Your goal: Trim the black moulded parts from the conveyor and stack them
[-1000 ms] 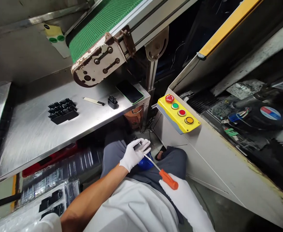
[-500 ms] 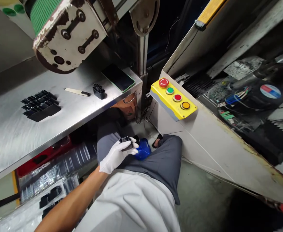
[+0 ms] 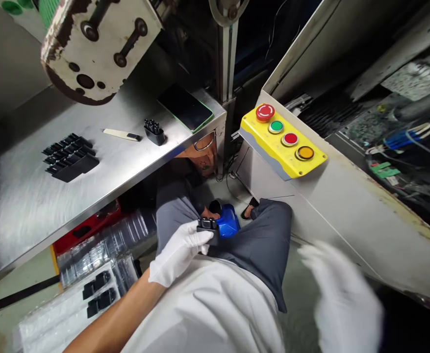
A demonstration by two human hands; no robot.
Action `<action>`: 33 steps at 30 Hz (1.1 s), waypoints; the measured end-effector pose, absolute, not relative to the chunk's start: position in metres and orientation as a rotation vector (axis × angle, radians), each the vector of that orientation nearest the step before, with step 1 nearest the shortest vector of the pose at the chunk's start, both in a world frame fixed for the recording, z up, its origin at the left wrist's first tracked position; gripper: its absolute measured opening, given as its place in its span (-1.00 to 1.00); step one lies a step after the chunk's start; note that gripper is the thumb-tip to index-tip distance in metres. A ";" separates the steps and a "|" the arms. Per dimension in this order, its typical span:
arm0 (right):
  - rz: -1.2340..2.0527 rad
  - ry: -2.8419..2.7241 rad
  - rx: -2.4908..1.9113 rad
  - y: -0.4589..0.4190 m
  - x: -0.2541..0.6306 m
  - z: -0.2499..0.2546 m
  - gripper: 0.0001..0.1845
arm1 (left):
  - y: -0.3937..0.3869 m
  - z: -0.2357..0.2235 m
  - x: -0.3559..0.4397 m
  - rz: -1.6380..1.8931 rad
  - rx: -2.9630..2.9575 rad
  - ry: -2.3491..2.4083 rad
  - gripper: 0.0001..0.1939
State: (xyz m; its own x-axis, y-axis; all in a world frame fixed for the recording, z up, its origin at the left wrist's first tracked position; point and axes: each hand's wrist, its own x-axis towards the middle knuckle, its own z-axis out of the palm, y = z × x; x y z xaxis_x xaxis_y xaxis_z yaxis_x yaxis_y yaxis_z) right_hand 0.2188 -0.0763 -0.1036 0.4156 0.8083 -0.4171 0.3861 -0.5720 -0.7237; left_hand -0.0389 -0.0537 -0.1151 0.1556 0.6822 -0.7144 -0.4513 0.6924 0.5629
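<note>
Over the grey-trousered lap (image 3: 251,245), the gloved left hand (image 3: 178,256) gripped a black connector housing (image 3: 207,224) in closed fingers, while the blurred right hand (image 3: 343,299) hid its fingers' state.

blurred: right glove (image 3: 341,299) | part-hidden: black plastic part (image 3: 207,224) in left grip (image 3: 180,254) | cut off: conveyor end plate (image 3: 97,46)

Steel bench (image 3: 34,220), black plastic parts (image 3: 70,157), cream-handled tool (image 3: 121,135), black connector (image 3: 155,133), phone (image 3: 185,108)
</note>
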 end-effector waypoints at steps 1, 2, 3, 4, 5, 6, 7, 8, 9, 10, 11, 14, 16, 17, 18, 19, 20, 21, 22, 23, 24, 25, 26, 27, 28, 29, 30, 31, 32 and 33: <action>1.251 -0.988 -2.068 -0.079 0.205 -0.102 -0.47 | -0.055 -0.112 -0.033 0.765 0.229 1.133 -0.68; 1.485 -0.968 -1.956 -0.080 0.191 -0.102 -0.47 | -0.056 -0.108 -0.026 0.716 0.228 1.107 -0.70; 1.692 -0.947 -1.828 -0.082 0.178 -0.102 -0.46 | -0.056 -0.103 -0.020 0.683 0.236 1.080 -0.72; 1.830 -0.926 -1.717 -0.082 0.166 -0.103 -0.46 | -0.056 -0.098 -0.015 0.660 0.255 1.052 -0.73; 1.883 -0.905 -1.654 -0.083 0.157 -0.104 -0.48 | -0.055 -0.093 -0.012 0.645 0.285 1.030 -0.74; 1.878 -0.878 -1.626 -0.082 0.150 -0.105 -0.50 | -0.054 -0.088 -0.009 0.637 0.324 1.010 -0.75; 1.853 -0.855 -1.610 -0.082 0.146 -0.105 -0.52 | -0.053 -0.084 -0.008 0.633 0.367 0.996 -0.76; 1.827 -0.844 -1.600 -0.081 0.145 -0.105 -0.54 | -0.052 -0.082 -0.008 0.635 0.417 0.998 -0.76; 1.812 -0.849 -1.584 -0.080 0.146 -0.104 -0.55 | -0.053 -0.080 -0.009 0.648 0.484 1.021 -0.76; 1.809 -0.874 -1.555 -0.079 0.149 -0.103 -0.56 | -0.055 -0.080 -0.011 0.676 0.577 1.059 -0.73; 1.797 -0.917 -1.512 -0.078 0.152 -0.101 -0.58 | -0.057 -0.081 -0.013 0.725 0.689 1.101 -0.70; 1.710 -1.085 -1.334 -0.077 0.162 -0.096 -0.70 | -0.068 -0.089 -0.018 0.932 1.032 1.158 -0.68; 1.608 -1.183 -1.217 -0.076 0.164 -0.094 -0.70 | -0.074 -0.094 -0.020 1.030 1.184 1.116 -0.62; 1.566 -1.216 -1.172 -0.077 0.164 -0.093 -0.68 | -0.075 -0.095 -0.021 1.060 1.241 1.101 -0.59; 1.533 -1.237 -1.140 -0.077 0.163 -0.092 -0.66 | -0.075 -0.095 -0.023 1.084 1.294 1.097 -0.58; 1.518 -1.252 -1.127 -0.076 0.162 -0.091 -0.65 | -0.075 -0.094 -0.024 1.098 1.340 1.096 -0.59; 1.525 -1.260 -1.140 -0.076 0.161 -0.089 -0.65 | -0.073 -0.091 -0.025 1.097 1.370 1.101 -0.62; 1.556 -1.254 -1.183 -0.075 0.160 -0.087 -0.67 | -0.071 -0.088 -0.026 1.069 1.370 1.120 -0.65; 1.615 -1.232 -1.253 -0.075 0.160 -0.084 -0.70 | -0.069 -0.083 -0.026 1.005 1.316 1.139 -0.68; 1.691 -1.191 -1.337 -0.073 0.159 -0.081 -0.72 | -0.067 -0.078 -0.027 0.912 1.199 1.141 -0.68; 1.774 -1.136 -1.419 -0.072 0.159 -0.078 -0.72 | -0.066 -0.073 -0.026 0.806 1.031 1.118 -0.67; 1.846 -1.070 -1.488 -0.071 0.159 -0.074 -0.70 | -0.064 -0.069 -0.026 0.705 0.846 1.078 -0.66; 1.902 -1.008 -1.532 -0.070 0.158 -0.072 -0.67 | -0.063 -0.065 -0.025 0.628 0.679 1.032 -0.65; 1.940 -0.966 -1.557 -0.069 0.158 -0.069 -0.66 | -0.062 -0.062 -0.024 0.577 0.552 0.993 -0.64; 1.962 -0.942 -1.569 -0.068 0.157 -0.068 -0.65 | -0.062 -0.061 -0.023 0.554 0.466 0.974 -0.63; 1.972 -0.928 -1.579 -0.067 0.157 -0.067 -0.63 | -0.062 -0.061 -0.022 0.546 0.413 0.979 -0.63; 1.982 -0.918 -1.590 -0.067 0.156 -0.066 -0.60 | -0.062 -0.061 -0.021 0.539 0.375 0.994 -0.63; 1.993 -0.911 -1.599 -0.067 0.155 -0.067 -0.58 | -0.062 -0.062 -0.020 0.532 0.342 1.010 -0.64; 2.000 -0.902 -1.610 -0.068 0.154 -0.067 -0.57 | -0.062 -0.063 -0.020 0.527 0.317 1.021 -0.65; 2.001 -0.892 -1.621 -0.068 0.154 -0.068 -0.57 | -0.062 -0.064 -0.019 0.524 0.303 1.029 -0.66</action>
State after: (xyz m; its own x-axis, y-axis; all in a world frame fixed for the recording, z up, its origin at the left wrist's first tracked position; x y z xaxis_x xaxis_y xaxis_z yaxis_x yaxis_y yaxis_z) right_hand 0.1539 -0.0681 -0.0685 -0.2376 0.6696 -0.7037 0.0755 -0.7096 -0.7006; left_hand -0.0193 -0.0624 -0.0641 0.4087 0.5459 -0.7314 -0.2697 0.8378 0.4747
